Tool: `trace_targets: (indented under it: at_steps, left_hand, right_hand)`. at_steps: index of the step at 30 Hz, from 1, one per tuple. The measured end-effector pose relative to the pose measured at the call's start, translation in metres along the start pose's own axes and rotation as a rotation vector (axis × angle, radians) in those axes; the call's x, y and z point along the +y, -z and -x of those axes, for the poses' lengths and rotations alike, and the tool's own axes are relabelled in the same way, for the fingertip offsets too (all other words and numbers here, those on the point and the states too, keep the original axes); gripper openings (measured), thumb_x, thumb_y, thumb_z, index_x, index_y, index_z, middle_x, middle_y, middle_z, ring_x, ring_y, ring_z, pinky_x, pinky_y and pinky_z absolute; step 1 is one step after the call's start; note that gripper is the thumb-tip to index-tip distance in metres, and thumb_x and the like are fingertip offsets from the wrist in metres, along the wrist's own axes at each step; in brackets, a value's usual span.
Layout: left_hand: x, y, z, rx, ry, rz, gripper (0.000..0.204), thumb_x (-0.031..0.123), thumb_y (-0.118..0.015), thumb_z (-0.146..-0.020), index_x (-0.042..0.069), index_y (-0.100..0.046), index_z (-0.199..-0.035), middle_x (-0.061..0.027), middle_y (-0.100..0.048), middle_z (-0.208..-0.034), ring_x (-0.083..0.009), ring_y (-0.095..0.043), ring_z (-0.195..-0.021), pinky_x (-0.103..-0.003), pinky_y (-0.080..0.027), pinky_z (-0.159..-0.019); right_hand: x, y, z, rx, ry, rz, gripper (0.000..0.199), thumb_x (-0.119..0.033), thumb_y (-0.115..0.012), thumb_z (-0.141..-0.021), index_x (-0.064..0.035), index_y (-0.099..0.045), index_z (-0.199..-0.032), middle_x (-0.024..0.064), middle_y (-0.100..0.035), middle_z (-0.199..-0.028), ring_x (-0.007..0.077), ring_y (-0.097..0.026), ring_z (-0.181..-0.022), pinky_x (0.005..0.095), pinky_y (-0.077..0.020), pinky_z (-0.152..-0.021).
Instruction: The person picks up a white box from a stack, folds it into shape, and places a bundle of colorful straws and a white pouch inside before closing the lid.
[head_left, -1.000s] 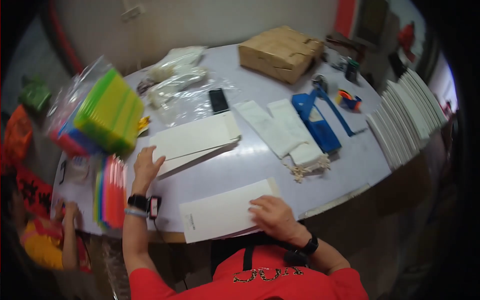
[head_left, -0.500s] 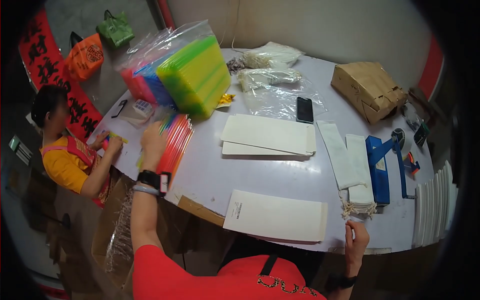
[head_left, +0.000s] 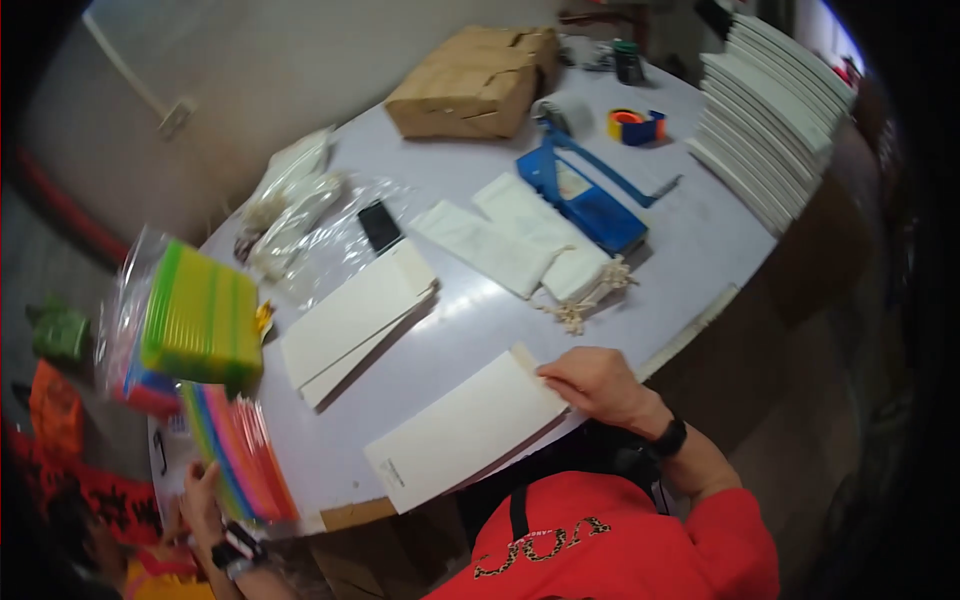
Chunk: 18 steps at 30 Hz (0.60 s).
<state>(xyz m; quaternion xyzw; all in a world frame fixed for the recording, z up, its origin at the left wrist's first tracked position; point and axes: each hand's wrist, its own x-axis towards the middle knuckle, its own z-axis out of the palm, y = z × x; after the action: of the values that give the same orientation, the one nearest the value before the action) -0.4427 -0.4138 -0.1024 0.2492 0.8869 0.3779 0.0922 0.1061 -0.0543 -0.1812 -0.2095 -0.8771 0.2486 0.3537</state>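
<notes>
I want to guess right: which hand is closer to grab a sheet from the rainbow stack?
Probably the left hand. It already touches the edge of the rainbow stack at the table's left end. The right hand rests on the long white card, farther away.

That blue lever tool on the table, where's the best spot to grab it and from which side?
Probably the long thin lever arm of the blue lever tool. It stands raised off the flat base, with open space beneath for fingers. Come from the bare table on its right; white cloth pouches crowd its left side.
</notes>
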Motion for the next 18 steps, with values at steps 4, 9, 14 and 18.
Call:
trace_targets:
  at_steps: [4, 9, 14, 18]
  left_hand:
    - [0.164, -0.092, 0.084, -0.168, -0.234, 0.672, 0.020, 0.004, -0.059, -0.085, 0.004, -0.054, -0.104, -0.0024, -0.059, -0.095, -0.0098, -0.057, -0.081, -0.022, -0.045, -0.074]
    - [0.256, -0.242, 0.135, -0.877, -0.232, 0.625, 0.031, 0.005, -0.060, -0.085, 0.002, -0.054, -0.115, -0.0053, -0.061, -0.107, -0.0129, -0.058, -0.095, -0.025, -0.046, -0.081]
    - [0.326, -0.337, 0.053, -1.259, -0.366, 0.207, 0.032, 0.024, -0.057, -0.090, 0.003, -0.057, -0.115, -0.0072, -0.062, -0.105, -0.0145, -0.060, -0.091, -0.030, -0.049, -0.072]
    - [0.293, -0.438, -0.112, -0.761, -0.637, 0.081, 0.040, 0.026, -0.060, -0.088, 0.001, -0.055, -0.119, -0.0098, -0.061, -0.111, -0.0176, -0.058, -0.099, -0.030, -0.049, -0.074]
  right_hand:
    - [-0.017, -0.023, -0.019, -0.093, -0.242, -0.600, 0.045, -0.016, -0.066, -0.084, -0.0050, -0.051, -0.125, 0.0090, -0.065, -0.099, 0.0207, -0.064, -0.087, 0.0293, -0.0509, -0.077]
    - [-0.027, -0.028, -0.039, -0.059, -0.477, -1.456, 0.055, -0.020, -0.065, -0.087, -0.0020, -0.042, -0.133, 0.0084, -0.061, -0.112, 0.0171, -0.060, -0.100, 0.0314, -0.0493, -0.086]
    - [0.032, 0.038, 0.036, 0.200, -0.595, -1.306, 0.049, -0.020, -0.066, -0.087, -0.0001, -0.048, -0.128, 0.0062, -0.061, -0.111, 0.0142, -0.058, -0.100, 0.0303, -0.0469, -0.089]
    - [0.024, 0.095, 0.130, 0.202, -0.747, -0.979, 0.043, -0.024, -0.069, -0.085, -0.0002, -0.057, -0.119, 0.0029, -0.063, -0.107, 0.0099, -0.057, -0.096, 0.0261, -0.0460, -0.086]
